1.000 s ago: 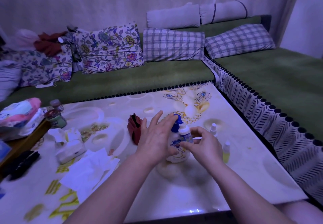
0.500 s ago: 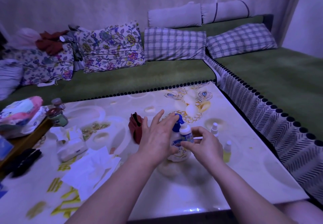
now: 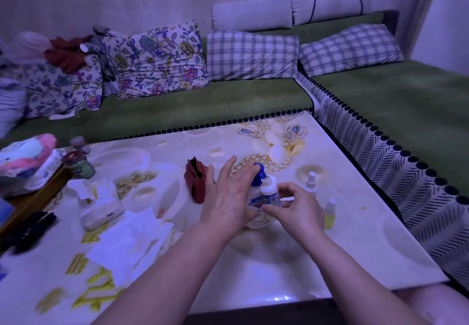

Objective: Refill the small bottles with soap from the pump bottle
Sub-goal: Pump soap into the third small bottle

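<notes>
A white pump bottle (image 3: 255, 219) with a blue pump head (image 3: 258, 173) stands at the table's middle. My left hand (image 3: 227, 195) lies over it with straight fingers, the fingertips resting on the blue pump head. My right hand (image 3: 295, 206) pinches a small white bottle (image 3: 269, 191) and holds it right beside the pump's spout. Two more small bottles stand to the right: a white spray bottle (image 3: 311, 182) and a yellow-filled bottle (image 3: 329, 213). The pump bottle's left side is hidden behind my left hand.
A red pouch (image 3: 196, 181) lies left of my left hand. Loose white tissues (image 3: 132, 239) and a tissue pack (image 3: 100, 210) sit further left, with jars (image 3: 77, 165) and a wooden tray (image 3: 33, 197) at the left edge. A green sofa with cushions (image 3: 251, 54) surrounds the table (image 3: 355, 256).
Both hands and the bottles stay almost where they were. The head camera has shifted slightly, nothing else visibly moves.
</notes>
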